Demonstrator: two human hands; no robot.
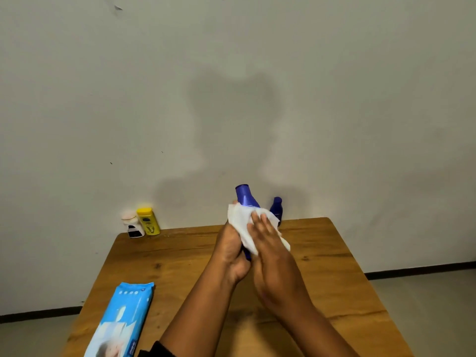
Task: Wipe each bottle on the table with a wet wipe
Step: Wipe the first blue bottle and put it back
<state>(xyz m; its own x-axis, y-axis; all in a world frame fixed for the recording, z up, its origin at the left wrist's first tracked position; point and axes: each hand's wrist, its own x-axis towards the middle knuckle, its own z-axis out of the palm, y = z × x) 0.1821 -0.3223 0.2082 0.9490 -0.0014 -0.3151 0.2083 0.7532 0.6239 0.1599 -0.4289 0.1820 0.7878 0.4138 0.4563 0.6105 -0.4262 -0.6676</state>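
Observation:
My left hand [231, 249] grips a large blue bottle [246, 198] and holds it up above the wooden table [177, 266], cap end pointing away from me. My right hand [268, 243] presses a white wet wipe [240, 222] against the bottle's side, fingers laid over the wipe. The lower part of the bottle is hidden by the wipe and both hands. A smaller blue bottle [277, 208] stands upright at the table's back edge just behind my hands. At the back left stand a yellow bottle [149, 221] and a small white bottle [132, 225] with a pale cap.
A light blue pack of wet wipes [123, 320] lies at the front left of the table. The table stands against a plain wall [231, 99]. Grey floor shows on both sides.

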